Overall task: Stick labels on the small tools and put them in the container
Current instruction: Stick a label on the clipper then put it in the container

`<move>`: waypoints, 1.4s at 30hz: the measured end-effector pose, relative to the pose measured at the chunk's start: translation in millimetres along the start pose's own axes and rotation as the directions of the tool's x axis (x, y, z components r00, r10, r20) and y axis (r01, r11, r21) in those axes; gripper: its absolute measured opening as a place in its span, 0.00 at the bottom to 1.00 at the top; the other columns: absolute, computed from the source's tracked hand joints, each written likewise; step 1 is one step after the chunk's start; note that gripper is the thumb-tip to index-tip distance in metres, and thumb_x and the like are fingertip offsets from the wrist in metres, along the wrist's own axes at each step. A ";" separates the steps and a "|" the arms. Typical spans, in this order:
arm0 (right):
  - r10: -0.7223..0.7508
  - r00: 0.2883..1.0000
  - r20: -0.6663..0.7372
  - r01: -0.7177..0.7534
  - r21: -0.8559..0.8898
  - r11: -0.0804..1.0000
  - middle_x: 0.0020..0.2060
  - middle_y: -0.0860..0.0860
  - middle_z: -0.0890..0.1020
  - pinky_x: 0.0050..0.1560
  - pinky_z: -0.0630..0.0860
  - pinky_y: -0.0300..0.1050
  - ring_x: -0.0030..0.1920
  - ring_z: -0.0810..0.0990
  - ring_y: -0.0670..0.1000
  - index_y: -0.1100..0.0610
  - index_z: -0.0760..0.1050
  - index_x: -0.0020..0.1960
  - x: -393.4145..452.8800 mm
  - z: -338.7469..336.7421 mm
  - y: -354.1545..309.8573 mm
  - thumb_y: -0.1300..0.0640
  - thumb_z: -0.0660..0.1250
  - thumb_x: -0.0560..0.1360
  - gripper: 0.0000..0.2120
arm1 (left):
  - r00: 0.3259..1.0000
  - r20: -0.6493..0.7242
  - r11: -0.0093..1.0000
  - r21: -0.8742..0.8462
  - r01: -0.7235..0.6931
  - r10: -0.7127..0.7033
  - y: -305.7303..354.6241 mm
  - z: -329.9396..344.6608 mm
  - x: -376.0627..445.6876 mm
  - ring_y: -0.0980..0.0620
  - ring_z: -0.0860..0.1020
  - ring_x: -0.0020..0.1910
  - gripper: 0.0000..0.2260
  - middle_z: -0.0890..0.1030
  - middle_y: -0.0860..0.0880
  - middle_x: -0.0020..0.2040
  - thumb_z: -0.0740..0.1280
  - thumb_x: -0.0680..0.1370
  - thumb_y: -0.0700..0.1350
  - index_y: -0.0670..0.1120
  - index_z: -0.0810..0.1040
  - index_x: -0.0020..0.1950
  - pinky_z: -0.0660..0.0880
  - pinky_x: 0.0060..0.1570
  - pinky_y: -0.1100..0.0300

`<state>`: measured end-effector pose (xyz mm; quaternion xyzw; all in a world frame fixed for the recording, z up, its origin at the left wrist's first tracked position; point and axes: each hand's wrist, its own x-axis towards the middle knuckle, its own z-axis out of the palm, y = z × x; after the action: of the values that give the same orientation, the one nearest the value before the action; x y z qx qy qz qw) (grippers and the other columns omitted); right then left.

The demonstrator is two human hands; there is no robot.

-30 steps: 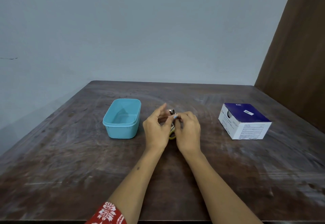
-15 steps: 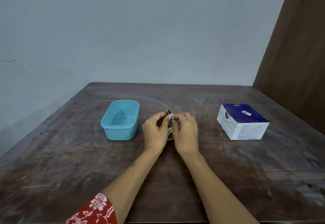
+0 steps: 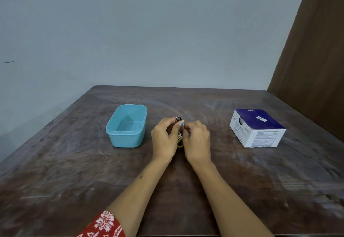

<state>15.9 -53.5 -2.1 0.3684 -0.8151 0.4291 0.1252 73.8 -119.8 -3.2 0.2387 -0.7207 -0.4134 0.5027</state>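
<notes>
Both hands, left hand (image 3: 163, 140) and right hand (image 3: 197, 140), pinch one small tool (image 3: 178, 119) mid-table, just right of the container (image 3: 128, 125). Risk: label creasing or sticking to a finger (label itself hidden), or the tool slipping.

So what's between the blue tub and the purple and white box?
In the head view, both hands, left hand and right hand, sit between the blue tub and the box, holding a small tool together.

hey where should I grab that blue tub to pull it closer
Take the blue tub by its near short wall, under the rim, coming from the front. It stands upright and open with the narrow end facing you, and nothing crowds it.
</notes>
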 end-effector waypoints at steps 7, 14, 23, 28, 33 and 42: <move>-0.009 1.000 -0.002 0.009 -0.004 1.000 0.45 0.54 0.78 0.49 0.72 0.48 0.48 0.74 0.54 0.58 0.80 0.48 -0.7 1.9 2.4 0.61 0.64 0.76 0.06 | 1.000 -0.027 1.000 -0.004 0.008 -0.008 2.3 -0.8 -1.1 0.69 0.78 0.39 0.09 0.82 0.51 0.45 0.69 0.75 0.40 0.41 0.81 0.53 0.75 0.42 0.74; 0.173 0.975 -0.137 -0.106 0.395 0.912 0.45 0.50 0.80 0.50 0.77 0.46 0.46 0.80 0.49 0.58 0.81 0.51 3.1 1.4 3.2 0.64 0.65 0.75 0.09 | 0.998 -0.055 0.997 -0.061 0.039 -0.043 -0.6 -2.0 -0.5 0.60 0.82 0.40 0.07 0.84 0.49 0.44 0.67 0.76 0.41 0.42 0.81 0.53 0.80 0.42 0.63; 0.131 0.982 -0.136 -0.051 0.478 0.877 0.43 0.47 0.79 0.45 0.72 0.30 0.43 0.78 0.42 0.57 0.81 0.54 2.9 0.0 0.7 0.66 0.64 0.75 0.11 | 1.000 0.007 0.999 -0.037 0.030 -0.030 -3.6 -0.4 -0.8 0.54 0.83 0.43 0.13 0.84 0.49 0.47 0.67 0.74 0.34 0.43 0.81 0.56 0.80 0.47 0.57; 0.097 0.989 -0.114 -0.032 0.470 0.882 0.44 0.49 0.80 0.44 0.74 0.31 0.41 0.79 0.42 0.56 0.80 0.56 2.4 2.4 1.8 0.64 0.65 0.75 0.12 | 0.999 0.051 1.000 0.007 -0.010 0.009 -2.7 -2.1 -1.9 0.56 0.82 0.46 0.15 0.84 0.50 0.49 0.66 0.73 0.33 0.46 0.81 0.57 0.78 0.49 0.61; 0.201 0.970 -0.135 -0.087 0.580 0.810 0.38 0.43 0.81 0.40 0.75 0.30 0.38 0.79 0.38 0.55 0.79 0.48 2.6 -0.1 -0.5 0.64 0.67 0.74 0.06 | 0.996 0.091 1.000 0.009 -0.006 0.005 -3.8 -1.3 -1.8 0.60 0.81 0.43 0.14 0.84 0.50 0.47 0.67 0.73 0.34 0.45 0.82 0.55 0.77 0.46 0.69; 0.167 0.979 -0.121 -0.076 0.543 0.836 0.43 0.49 0.84 0.46 0.78 0.42 0.43 0.82 0.44 0.54 0.82 0.50 2.8 4.8 3.6 0.60 0.69 0.74 0.06 | 0.989 0.113 0.992 -0.067 0.105 -0.097 -8.9 -1.8 0.6 0.55 0.83 0.42 0.11 0.85 0.49 0.43 0.66 0.74 0.33 0.44 0.83 0.51 0.80 0.47 0.57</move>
<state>11.9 -57.4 -5.7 0.2997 -0.6717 0.6752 0.0561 74.6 -125.7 -10.1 0.2335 -0.7186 -0.4769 0.4491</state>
